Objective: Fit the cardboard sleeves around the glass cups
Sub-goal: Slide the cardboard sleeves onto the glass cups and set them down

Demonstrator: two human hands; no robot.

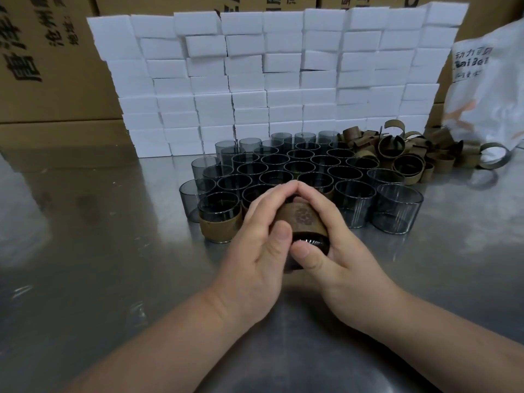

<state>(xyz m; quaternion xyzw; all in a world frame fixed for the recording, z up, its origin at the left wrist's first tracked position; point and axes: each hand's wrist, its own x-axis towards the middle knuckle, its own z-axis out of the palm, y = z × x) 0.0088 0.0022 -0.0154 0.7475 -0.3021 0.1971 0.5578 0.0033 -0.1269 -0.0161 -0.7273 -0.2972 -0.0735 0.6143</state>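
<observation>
Just left of the left hand's fingers, a smoky grey glass cup already wrapped in a brown cardboard band [219,222] is being left standing on the grey metal table [113,251]. Between the two sets of fingers, a dark round glass cup [310,245] is being held tilted, with a brown cardboard sleeve printed with a flower emblem [304,221] being fitted round its wall. The left hand [256,239] is being curled round the cup's left side, its thumb laid on the sleeve's near edge. The right hand [340,242] is being curled round the right side, its thumb pressed on the bare glass just below the sleeve, and the fingertips of both hands are being held touching over the far end. The sleeve appears to be only partly seated, since a strip of glass is being left uncovered by the thumbs. The push would best be shared evenly by both thumbs, so that the sleeve is being slid on square and uncreased while the smooth glass is being gripped firmly. Beyond the fingertips and to their right, a cluster of bare grey glass cups [348,177] is being stored. Well to the right of the right fingers, a heap of loose brown cardboard sleeves [402,154] is being stored too.
</observation>
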